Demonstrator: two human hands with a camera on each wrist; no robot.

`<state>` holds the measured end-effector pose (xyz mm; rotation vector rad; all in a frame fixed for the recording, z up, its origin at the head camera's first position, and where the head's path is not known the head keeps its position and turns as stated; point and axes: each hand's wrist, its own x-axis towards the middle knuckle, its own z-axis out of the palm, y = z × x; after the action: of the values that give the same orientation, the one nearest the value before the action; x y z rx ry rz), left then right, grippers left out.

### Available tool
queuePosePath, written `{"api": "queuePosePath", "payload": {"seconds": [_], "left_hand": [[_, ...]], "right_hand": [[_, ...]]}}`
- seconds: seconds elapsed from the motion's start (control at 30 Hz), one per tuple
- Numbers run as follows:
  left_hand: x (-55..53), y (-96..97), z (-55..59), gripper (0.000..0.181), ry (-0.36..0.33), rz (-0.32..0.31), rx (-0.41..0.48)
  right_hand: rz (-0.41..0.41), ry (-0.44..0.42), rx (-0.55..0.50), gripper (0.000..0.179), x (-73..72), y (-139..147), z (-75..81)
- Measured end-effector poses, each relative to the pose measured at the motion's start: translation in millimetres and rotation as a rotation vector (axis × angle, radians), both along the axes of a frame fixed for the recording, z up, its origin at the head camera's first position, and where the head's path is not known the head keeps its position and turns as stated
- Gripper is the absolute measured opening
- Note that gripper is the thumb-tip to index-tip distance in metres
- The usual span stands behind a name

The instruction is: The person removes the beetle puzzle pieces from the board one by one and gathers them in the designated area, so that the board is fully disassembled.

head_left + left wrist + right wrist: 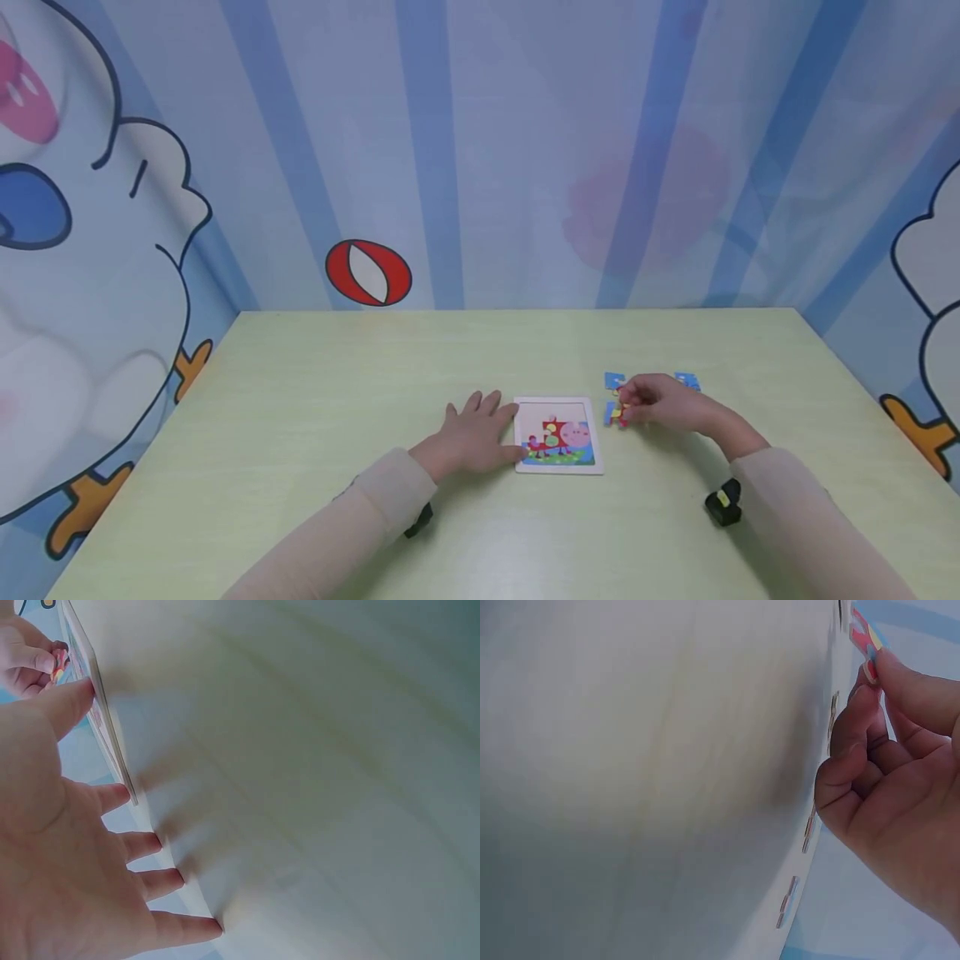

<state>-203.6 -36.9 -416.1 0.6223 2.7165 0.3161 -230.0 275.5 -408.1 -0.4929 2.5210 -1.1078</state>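
Your sleeves [806,504] are beige, and the puzzle piece [862,635] in your right hand [904,776] shows red, yellow and blue. Your white-framed puzzle board [558,470] mixes pink, red, green and blue. Your desk [337,367] is pale yellow-green, the backdrop [510,167] striped in two blues.

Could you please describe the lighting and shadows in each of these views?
Head view: bright, with a soft pale sheen on the flat, pale yellow-green tabletop; left wrist view: dimmer, the bare, spread left hand throwing soft-edged finger shadows; right wrist view: also dim, a broad, blurred shadow beside the bare, curled right hand.
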Motion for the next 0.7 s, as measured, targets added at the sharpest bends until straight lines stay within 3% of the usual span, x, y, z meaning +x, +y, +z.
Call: {"api": "queuePosePath", "payload": {"seconds": [0.3,0.7], "left_hand": [[0.8,-0.1,0.9,0.074,0.000,0.001,0.000],[1.6,0.3,1.7,0.073,0.008,-0.004,-0.007]], "right_hand": [[-0.009,-0.016,0.012,0.014,-1.5,4.8,-1.9],[-0.033,0.048,0.136,0.013,-4.1,2.4,-5.5]]}}
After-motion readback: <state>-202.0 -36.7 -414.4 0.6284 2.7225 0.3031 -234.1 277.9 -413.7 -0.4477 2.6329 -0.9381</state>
